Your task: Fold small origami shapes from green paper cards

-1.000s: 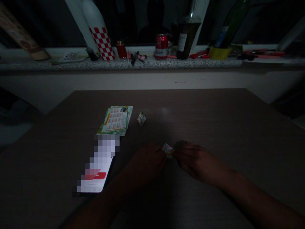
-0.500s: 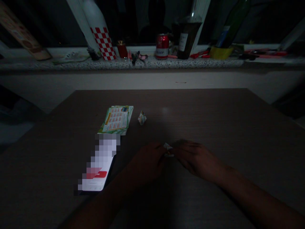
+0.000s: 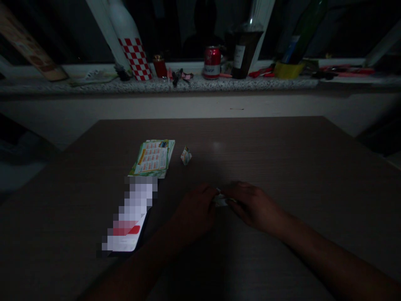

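In dim light, my left hand (image 3: 196,211) and my right hand (image 3: 252,205) meet over a small folded paper piece (image 3: 221,200) low on the brown table (image 3: 282,150). Both hands pinch it between closed fingers, and they hide most of it. A second small folded paper shape (image 3: 186,155) stands on the table further back. To its left lies a stack of printed sheets (image 3: 153,158).
A lit phone (image 3: 130,221) lies on the table at my left. The stone windowsill (image 3: 94,85) behind holds a red can (image 3: 212,62), a dark bottle (image 3: 242,50), a red-and-white checked bottle (image 3: 134,54), a small red jar (image 3: 160,66) and scattered small items.
My hands have closed in over the folded paper piece and pressed it lower, so less of it shows than a second ago. Nothing else on the table has moved.
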The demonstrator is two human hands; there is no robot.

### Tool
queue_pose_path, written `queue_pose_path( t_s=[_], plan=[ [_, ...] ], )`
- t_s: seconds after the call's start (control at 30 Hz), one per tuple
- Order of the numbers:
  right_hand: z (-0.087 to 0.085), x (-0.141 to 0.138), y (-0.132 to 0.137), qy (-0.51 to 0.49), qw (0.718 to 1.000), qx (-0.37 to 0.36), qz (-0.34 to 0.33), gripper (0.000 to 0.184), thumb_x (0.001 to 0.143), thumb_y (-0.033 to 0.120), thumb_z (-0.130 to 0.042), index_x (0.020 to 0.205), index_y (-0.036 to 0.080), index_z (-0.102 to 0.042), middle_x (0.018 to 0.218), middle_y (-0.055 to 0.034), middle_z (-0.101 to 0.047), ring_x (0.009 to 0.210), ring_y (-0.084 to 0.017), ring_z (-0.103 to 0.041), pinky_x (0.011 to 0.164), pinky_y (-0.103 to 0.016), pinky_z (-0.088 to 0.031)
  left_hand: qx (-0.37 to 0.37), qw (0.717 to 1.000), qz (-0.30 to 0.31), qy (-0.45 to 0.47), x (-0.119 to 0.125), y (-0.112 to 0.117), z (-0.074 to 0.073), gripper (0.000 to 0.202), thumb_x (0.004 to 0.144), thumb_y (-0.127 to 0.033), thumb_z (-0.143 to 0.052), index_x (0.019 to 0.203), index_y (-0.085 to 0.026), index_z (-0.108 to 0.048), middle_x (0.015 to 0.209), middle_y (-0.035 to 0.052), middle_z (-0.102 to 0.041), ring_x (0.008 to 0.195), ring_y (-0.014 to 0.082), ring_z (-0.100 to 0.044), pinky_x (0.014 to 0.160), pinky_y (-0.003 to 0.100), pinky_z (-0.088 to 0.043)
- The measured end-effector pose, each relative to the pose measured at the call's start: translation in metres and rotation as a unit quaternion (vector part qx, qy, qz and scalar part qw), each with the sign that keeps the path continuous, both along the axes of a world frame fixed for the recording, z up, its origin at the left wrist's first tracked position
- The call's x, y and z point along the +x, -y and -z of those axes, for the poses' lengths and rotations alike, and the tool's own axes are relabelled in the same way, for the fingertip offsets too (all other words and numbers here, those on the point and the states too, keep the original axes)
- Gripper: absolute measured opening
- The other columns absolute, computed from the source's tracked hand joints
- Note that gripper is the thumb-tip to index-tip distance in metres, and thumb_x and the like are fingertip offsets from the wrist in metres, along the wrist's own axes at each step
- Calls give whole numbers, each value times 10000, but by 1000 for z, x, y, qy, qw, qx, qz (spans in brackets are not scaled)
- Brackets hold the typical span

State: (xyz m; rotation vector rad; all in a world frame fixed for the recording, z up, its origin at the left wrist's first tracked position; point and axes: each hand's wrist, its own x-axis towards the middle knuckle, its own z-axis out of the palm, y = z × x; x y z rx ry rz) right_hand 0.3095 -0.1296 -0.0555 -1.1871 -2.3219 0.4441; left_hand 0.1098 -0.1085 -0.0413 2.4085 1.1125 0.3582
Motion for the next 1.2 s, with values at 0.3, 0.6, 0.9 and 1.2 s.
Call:
queue_pose_path(
  t_s=[0.3, 0.6, 0.9, 1.2],
  plan=[
    [0, -3, 0, -27, 999, -24, 27, 294, 850, 96, -529, 1117, 189, -610, 992, -73, -691, 893, -193, -630, 807, -341, -506, 3, 1000, 4, -8, 1, -3, 1, 245, 819, -72, -494, 1027, -158, -592, 973, 59, -615, 885, 188, -584, 789, 317, -471],
    [-4, -7, -1, -16, 999, -23, 42, 154, 821, 81, -543, 922, 159, -630, 829, -56, -665, 753, -174, -609, 686, -293, -481, -6, 1000, 3, -19, 2, -5, -1, 280, 813, -63, -477, 1052, -152, -592, 1008, 74, -623, 930, 197, -585, 841, 343, -472],
    [1, -6, -2, -19, 1000, 22, 5, 142, 820, 78, -544, 854, 163, -653, 774, -49, -642, 727, -169, -589, 679, -292, -457, 4, 999, 22, -23, 3, -5, 0, 249, 809, -45, -469, 983, -145, -616, 939, 67, -623, 875, 194, -589, 778, 312, -475],
    [3, -7, -2, 34, 999, 33, -25, 173, 864, 119, -525, 857, 183, -685, 797, -50, -608, 765, -177, -560, 718, -317, -427, 6, 998, 24, -56, 4, -5, 2, 252, 786, -41, -467, 974, -151, -595, 956, 69, -603, 882, 197, -580, 777, 320, -478]
  ],
)
